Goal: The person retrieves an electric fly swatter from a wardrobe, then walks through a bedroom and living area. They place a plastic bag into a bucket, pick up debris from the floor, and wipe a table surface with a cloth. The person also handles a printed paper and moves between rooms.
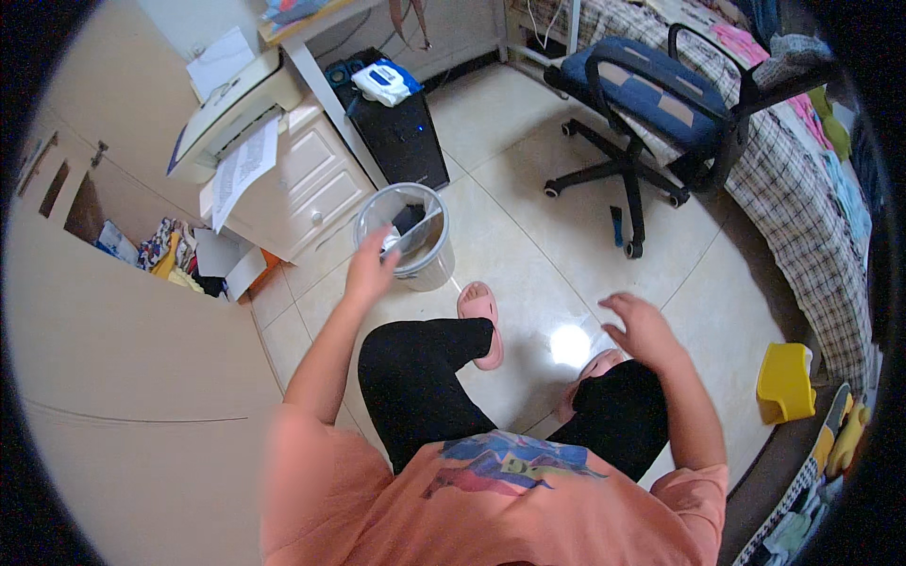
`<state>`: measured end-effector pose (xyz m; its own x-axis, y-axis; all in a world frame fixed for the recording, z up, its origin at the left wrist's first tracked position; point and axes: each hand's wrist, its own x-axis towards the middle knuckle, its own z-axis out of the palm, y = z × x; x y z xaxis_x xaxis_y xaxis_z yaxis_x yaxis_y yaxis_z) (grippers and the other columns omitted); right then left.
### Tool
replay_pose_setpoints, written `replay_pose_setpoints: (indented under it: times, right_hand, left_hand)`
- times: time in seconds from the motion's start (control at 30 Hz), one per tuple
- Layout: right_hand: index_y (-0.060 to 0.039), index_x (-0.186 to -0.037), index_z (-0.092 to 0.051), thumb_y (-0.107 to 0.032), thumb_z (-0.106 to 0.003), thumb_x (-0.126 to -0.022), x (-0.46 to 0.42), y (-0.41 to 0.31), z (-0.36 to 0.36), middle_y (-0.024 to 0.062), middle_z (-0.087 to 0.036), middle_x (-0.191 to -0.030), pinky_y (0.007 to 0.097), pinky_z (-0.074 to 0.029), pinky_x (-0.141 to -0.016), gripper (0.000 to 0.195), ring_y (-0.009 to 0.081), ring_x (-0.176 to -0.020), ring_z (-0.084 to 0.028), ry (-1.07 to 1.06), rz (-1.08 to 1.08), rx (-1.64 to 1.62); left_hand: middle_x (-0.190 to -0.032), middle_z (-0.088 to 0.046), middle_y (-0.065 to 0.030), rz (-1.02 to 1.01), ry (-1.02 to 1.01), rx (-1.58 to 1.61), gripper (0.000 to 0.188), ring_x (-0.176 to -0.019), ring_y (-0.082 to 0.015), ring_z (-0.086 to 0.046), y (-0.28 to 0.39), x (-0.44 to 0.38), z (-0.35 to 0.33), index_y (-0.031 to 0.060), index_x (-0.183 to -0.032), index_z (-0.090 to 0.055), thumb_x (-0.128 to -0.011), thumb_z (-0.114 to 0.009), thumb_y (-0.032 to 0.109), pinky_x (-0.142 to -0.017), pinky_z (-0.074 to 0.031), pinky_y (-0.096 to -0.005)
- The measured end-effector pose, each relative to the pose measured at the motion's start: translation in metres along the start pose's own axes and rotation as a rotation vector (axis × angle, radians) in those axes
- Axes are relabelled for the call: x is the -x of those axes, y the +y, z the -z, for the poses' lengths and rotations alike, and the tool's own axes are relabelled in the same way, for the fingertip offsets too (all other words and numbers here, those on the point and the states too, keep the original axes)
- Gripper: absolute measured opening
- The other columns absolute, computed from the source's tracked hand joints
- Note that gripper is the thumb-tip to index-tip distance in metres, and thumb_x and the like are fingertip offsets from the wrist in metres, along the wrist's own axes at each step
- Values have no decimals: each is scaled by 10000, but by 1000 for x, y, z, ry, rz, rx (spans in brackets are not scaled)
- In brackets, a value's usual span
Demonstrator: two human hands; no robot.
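My left hand (370,272) is at the near left rim of a round waste bin (425,276), its thumb and fingers apart. Whether it touches the rim cannot be told. A clear plastic liner (432,212) lies over the bin's grey rim, and a dark item (409,218) shows inside with some white scraps. My right hand (640,329) hangs above my right knee, fingers spread and nothing in them. Below it, a pink slipper (601,364) is partly covered by my black trouser leg; the other pink slipper (478,304) stands just beyond the bin's near side.
Behind the bin stands a black computer tower (403,138) with a wipes pack (386,81) on top. A printer (233,117) sits on a cabinet (318,170) at left. A swivel chair (637,99) is beside the bed (793,205). A yellow stool (786,382) lies at right.
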<state>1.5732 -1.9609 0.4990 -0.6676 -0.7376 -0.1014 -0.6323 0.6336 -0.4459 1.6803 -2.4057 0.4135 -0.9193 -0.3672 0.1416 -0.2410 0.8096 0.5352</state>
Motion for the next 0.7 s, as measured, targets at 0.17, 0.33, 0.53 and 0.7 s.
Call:
replay_pose_setpoints:
  times: [0.17, 0.33, 0.53, 0.7]
  right_hand:
    - [-43, -1067, -594, -157, -643, -772, -7, 0, -29, 175, -599, -1056, 406, -451, -863, 319, 352, -976, -560, -223, -7, -78]
    - [-58, -1159, -542, -224, -594, -828, -26, -16, -36, 173, -585, -1098, 414, -445, -884, 374, 352, -1024, -549, -277, 155, -217]
    - [-29, -1065, -567, -352, -541, -847, 5, -4, -45, 209, -619, -904, 474, -479, -762, 391, 378, -856, -607, -842, 250, -266]
    - [-60, -1072, -573, -313, -555, -822, -25, 40, -67, 175, -624, -940, 443, -472, -780, 356, 339, -925, -595, -850, -108, -210]
  left_hand:
    - [-1164, -581, -173, 152, -360, 215, 352, -1094, -332, -540, 51, 79, 26, 65, -1141, -588, -832, -598, 233, -950, -422, -382]
    - [-1097, -617, -143, -81, -611, -30, 329, -1026, -332, -572, 95, 88, 24, 66, -1067, -617, -806, -613, 266, -890, -453, -397]
    - [-877, -640, -120, -276, -606, 92, 220, -850, -316, -597, 111, 75, 10, 85, -898, -651, -788, -598, 267, -771, -470, -421]
    - [-871, -640, -125, -165, -880, 83, 245, -842, -315, -604, 89, 41, -29, 74, -886, -646, -813, -562, 292, -739, -481, -423]
